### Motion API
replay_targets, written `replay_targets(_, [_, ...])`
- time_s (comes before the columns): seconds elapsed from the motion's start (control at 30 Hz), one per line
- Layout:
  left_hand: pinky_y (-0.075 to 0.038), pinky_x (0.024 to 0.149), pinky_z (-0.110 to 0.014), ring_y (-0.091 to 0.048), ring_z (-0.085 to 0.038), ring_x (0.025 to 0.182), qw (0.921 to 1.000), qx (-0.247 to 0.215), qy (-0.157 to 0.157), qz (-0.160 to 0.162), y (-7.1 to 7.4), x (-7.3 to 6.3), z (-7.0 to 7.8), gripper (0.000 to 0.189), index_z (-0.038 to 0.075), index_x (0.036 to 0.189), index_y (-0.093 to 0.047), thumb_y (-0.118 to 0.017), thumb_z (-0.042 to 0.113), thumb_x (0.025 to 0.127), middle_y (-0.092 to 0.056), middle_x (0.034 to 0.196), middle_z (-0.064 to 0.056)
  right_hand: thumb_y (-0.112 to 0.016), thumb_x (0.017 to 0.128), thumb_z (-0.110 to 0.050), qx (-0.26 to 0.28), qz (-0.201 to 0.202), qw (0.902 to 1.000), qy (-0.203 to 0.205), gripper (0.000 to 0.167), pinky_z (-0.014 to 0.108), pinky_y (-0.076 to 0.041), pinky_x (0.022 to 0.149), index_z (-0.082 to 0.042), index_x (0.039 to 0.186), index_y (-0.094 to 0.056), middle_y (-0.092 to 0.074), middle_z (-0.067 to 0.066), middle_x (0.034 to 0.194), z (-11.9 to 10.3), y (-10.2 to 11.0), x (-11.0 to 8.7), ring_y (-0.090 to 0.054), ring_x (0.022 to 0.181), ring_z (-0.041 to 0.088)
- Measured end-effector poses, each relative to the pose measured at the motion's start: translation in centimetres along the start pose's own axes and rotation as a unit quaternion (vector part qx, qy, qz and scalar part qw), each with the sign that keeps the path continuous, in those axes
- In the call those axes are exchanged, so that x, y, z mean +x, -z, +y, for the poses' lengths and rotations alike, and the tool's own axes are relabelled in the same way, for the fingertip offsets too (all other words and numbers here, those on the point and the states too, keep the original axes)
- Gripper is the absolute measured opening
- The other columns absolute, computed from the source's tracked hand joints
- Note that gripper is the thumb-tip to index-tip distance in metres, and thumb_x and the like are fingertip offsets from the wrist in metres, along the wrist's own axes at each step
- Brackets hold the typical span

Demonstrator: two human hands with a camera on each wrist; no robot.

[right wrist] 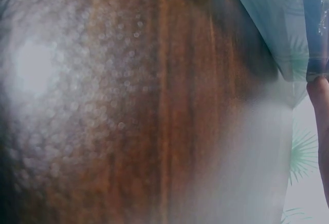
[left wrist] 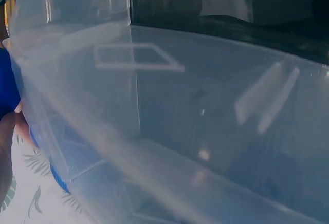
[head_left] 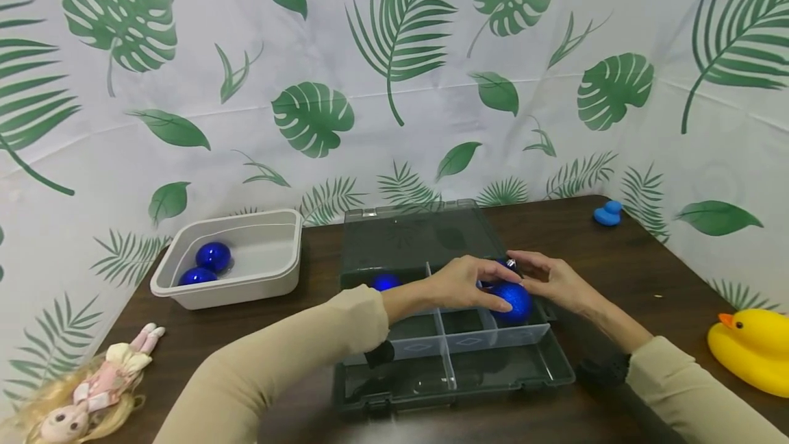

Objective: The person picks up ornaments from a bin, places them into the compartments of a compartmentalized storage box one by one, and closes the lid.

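Observation:
In the head view my left hand [head_left: 459, 284] reaches over the right side of a divided clear organizer box [head_left: 511, 377] and holds a glittery blue Christmas ball [head_left: 513, 303] between thumb and fingers. From the other side, my right hand [head_left: 561, 284] curls its thumb and fingers around the top of the balls. A silver cap [head_left: 510, 264] shows between the hands, and the ball beneath it is mostly hidden. Another blue ball [head_left: 386, 282] lies in a left compartment. In the left wrist view, a blue ball [left wrist: 7, 82] appears at the left edge beside fingers.
The box's smoky lid [head_left: 419, 235] lies folded back. A light grey bin [head_left: 246, 292] with two shiny blue balls [head_left: 213, 257] stands at the left. A doll [head_left: 105, 382] lies front left. A yellow duck [head_left: 755, 351] and a small blue duck [head_left: 608, 214] are at the right.

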State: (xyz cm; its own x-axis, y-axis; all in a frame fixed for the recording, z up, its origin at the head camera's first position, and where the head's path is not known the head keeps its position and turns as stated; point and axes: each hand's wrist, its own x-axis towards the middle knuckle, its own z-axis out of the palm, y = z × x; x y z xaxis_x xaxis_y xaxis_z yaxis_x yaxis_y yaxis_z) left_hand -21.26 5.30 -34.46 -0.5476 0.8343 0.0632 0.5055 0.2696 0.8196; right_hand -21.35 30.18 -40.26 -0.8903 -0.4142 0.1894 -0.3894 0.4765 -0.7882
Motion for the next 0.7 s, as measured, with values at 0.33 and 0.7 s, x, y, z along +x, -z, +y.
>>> replay_targets(0.33, [-0.046,0.088,-0.014,-0.057,-0.008,0.116,0.9982,0.002,0.046,0.038,-0.8,-0.5,0.2,0.042,0.012,0.124,-0.062,-0.072,0.017,0.084,-0.061,0.127,-0.003,-0.060,0.092,-0.011,-0.013,-0.004,0.9999,-0.008,0.053,0.019,-0.046,0.092,0.009,0.137,-0.039,-0.041,0.032,0.138,-0.1,0.0,-0.1,-0.041,0.124,0.049])
replay_targets(0.7, [-0.049,0.078,-0.011,-0.063,-0.008,0.105,0.9912,0.102,0.053,0.066,-1.2,-0.6,0.4,0.037,0.011,0.119,-0.066,-0.073,0.016,0.083,-0.067,0.118,-0.001,-0.062,0.091,-0.010,-0.023,0.005,0.9997,-0.001,0.053,0.032,-0.046,0.094,0.008,0.136,-0.041,-0.043,0.031,0.137,-0.5,0.0,0.1,-0.045,0.123,0.045])
